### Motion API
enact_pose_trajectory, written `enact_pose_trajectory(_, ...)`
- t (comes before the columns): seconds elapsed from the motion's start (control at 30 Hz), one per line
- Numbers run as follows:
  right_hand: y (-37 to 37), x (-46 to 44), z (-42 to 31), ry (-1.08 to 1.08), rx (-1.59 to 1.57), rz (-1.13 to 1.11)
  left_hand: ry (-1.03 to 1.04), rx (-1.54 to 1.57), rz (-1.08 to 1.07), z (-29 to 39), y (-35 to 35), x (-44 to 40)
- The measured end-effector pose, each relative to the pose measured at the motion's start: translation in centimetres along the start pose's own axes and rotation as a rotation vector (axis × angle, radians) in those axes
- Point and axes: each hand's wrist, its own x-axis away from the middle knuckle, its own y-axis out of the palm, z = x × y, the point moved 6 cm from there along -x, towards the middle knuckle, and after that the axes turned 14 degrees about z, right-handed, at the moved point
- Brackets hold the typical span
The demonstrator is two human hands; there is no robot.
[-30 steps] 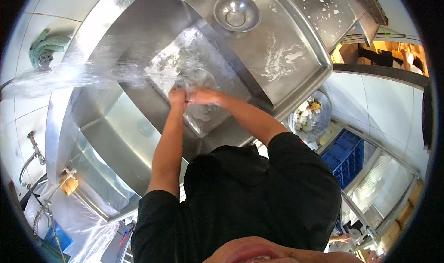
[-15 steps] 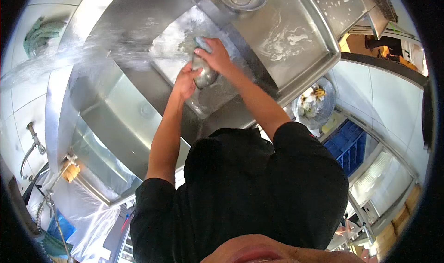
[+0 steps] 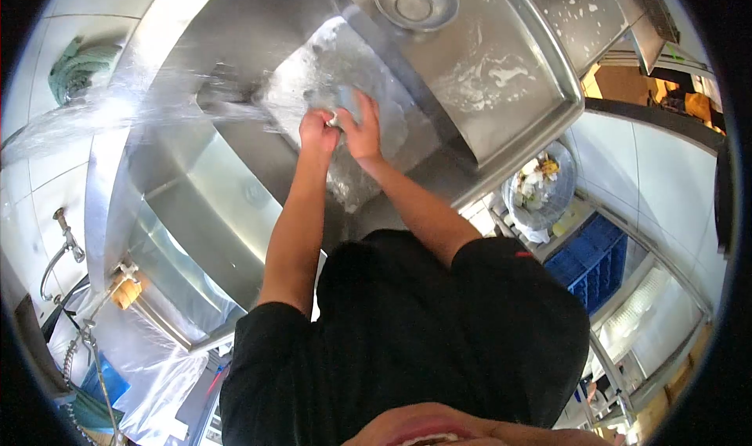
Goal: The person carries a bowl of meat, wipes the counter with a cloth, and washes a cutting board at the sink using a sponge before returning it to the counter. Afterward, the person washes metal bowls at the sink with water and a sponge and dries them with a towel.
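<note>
Both hands are together over the sink. My left hand [image 3: 319, 132] is closed, its fingers pinching the near edge of a metal bowl [image 3: 323, 99], which is blurred by motion and spray and partly hidden. My right hand [image 3: 363, 130] is closed around a pale blue-grey scrubbing pad [image 3: 346, 96], pressed against the bowl. Beneath them, a wet, shiny metal tray [image 3: 376, 85] lies in the steel sink [image 3: 258, 23]. A stream of water [image 3: 180, 107] shoots in from the left toward the hands.
An empty round metal bowl [image 3: 415, 3] stands on the soapy steel drainboard [image 3: 478, 117] to the right. Below it are a clear bin of food scraps [image 3: 540, 183] and a blue crate [image 3: 591, 270]. A second basin [image 3: 211, 203] lies left, with a tap [image 3: 66, 246] and green netting [image 3: 82, 70] beyond.
The metal bowl has been turned and lifted away from me, so its rounded side no longer shows. My right hand has come down lower, close beside my left. The view has shifted slightly.
</note>
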Motion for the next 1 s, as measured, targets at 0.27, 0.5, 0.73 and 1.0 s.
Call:
enact_pose_trajectory(0.27,-0.6,-4.8,6.2,0.449,-0.166,-0.137,0.042,-0.361,0.028,-1.7,-2.2,3.5)
enact_pose_trajectory(0.5,-5.9,-30.8,-13.8,0.119,-0.25,0.099,0.112,-0.582,0.105,-0.7,-4.4,-2.3)
enact_pose_trajectory(0.73,-6.1,-28.6,-11.4,0.165,-0.241,-0.074,0.86,-1.215,0.025,0.1,-1.7,0.4)
enact_pose_trajectory(1.0,4.0,3.8,7.8,1.326,-0.298,-0.56,1.109,-1.86,-0.198,-1.3,1.4,7.3)
